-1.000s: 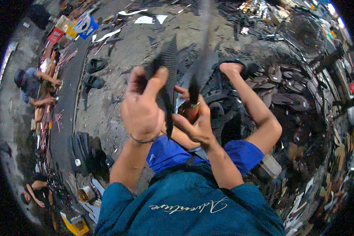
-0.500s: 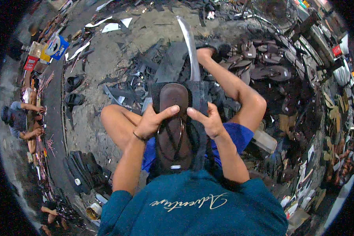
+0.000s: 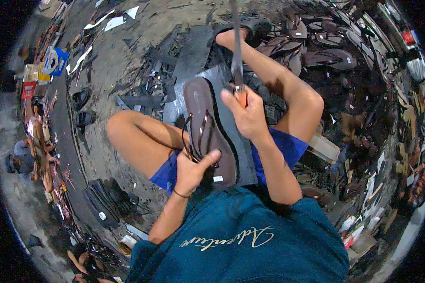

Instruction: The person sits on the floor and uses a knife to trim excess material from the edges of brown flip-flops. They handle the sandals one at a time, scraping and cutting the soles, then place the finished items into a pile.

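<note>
A brown flip-flop (image 3: 199, 98) with shiny thong straps lies sole-down on a dark flat sheet (image 3: 248, 160) over my lap. My left hand (image 3: 191, 173) grips its near part, with the thumb on top by the straps and the fingers hidden along the left edge. A thin dark strip loops out beside that edge. To the right of the sandal, my right hand (image 3: 251, 115) is closed round the orange handle of a long knife (image 3: 237, 56). Its blade points away from me and runs out at the top of the view, apart from the sandal.
Many brown flip-flops (image 3: 328, 59) are heaped at the far right, near my foot. Dark scraps (image 3: 146, 96) litter the floor ahead. A pale block (image 3: 324, 149) lies by my right thigh, and stacked dark soles (image 3: 101, 203) lie at the left. Another person (image 3: 24, 153) sits far left.
My right hand has left the sandal and taken hold of the knife. My left hand has slid nearer to me along the sandal, which now tilts to the left and shows its straps.
</note>
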`<state>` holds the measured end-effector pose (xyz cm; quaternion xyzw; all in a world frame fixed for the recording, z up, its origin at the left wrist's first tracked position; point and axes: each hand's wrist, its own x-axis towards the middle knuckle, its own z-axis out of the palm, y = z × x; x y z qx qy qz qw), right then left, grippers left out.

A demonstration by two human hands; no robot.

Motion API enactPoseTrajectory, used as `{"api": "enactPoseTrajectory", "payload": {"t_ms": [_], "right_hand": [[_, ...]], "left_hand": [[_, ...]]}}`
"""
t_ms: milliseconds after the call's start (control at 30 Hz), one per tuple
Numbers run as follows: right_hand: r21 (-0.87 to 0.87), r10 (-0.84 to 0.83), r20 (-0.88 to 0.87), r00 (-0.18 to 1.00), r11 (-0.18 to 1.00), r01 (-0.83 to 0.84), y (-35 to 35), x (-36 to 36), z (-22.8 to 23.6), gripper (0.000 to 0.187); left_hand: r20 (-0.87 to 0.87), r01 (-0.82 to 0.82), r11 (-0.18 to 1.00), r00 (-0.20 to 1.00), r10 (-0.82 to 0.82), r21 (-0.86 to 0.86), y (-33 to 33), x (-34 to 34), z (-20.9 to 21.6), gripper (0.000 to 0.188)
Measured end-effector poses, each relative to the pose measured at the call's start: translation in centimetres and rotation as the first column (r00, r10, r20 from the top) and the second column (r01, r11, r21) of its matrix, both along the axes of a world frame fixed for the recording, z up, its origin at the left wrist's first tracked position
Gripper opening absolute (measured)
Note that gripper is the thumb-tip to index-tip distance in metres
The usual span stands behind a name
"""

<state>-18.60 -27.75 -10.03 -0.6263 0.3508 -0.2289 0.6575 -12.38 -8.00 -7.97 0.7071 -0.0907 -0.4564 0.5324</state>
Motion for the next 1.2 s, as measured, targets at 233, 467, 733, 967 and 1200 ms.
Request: {"api": "enactPoseTrajectory", "payload": {"t_ms": [233, 467, 733, 967, 1200], "right_hand": [[-0.401, -0.16, 0.045, 0.986, 0.901, 0.164, -5.1, -7.7, 5.7, 0.027], [-0.416, -0.036, -0.215, 0.976, 0.908, -0.058, 1.4, -17.6, 5.2, 0.03], [-0.544, -0.02, -0.227, 0.974, 0.832, -0.11, 4.0, -19.8, 4.9, 0.032], [-0.465, 0.02, -0.326, 0.945, 0.867, -0.179, 5.5, -16.4, 7.1, 0.032], [-0.388, 0.064, -0.287, 0.956, 0.905, -0.177, 6.0, -10.3, 7.1, 0.026]], "left_hand": [[-0.351, -0.429, 0.858, 0.878, 0.324, -0.281, -7.1, 3.8, 2.4, 0.04], [-0.493, -0.569, 0.754, 0.784, 0.377, -0.328, -10.2, 4.3, 3.9, 0.037], [-0.418, -0.529, 0.799, 0.819, 0.392, -0.287, -9.0, 3.7, 4.5, 0.035], [-0.397, -0.539, 0.81, 0.812, 0.429, -0.228, -4.6, 3.9, 2.4, 0.036], [-0.38, -0.485, 0.831, 0.848, 0.37, -0.274, -1.0, 3.6, -0.1, 0.04]]}}
